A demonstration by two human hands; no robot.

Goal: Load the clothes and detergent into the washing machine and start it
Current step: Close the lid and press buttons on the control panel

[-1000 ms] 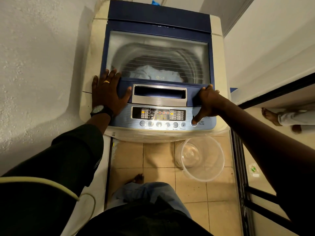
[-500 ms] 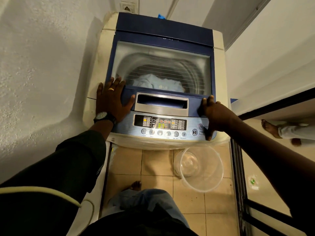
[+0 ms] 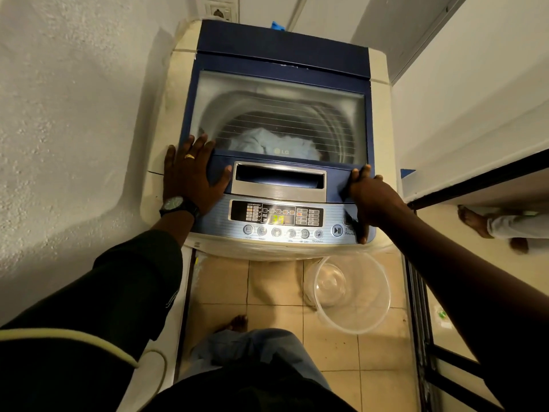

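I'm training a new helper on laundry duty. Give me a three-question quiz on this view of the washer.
1. True or false: the washing machine lid is closed, with clothes visible through its window.
2. What rests flat on the lid's front left corner? A) left hand B) clear plastic basin C) a detergent bottle
3. Fill in: the green digits on the control panel display read ___.

Key: 1 true. 2 A; the right hand is at the front right corner, beside the start/pause button. 3: they look like 33, slightly blurred.
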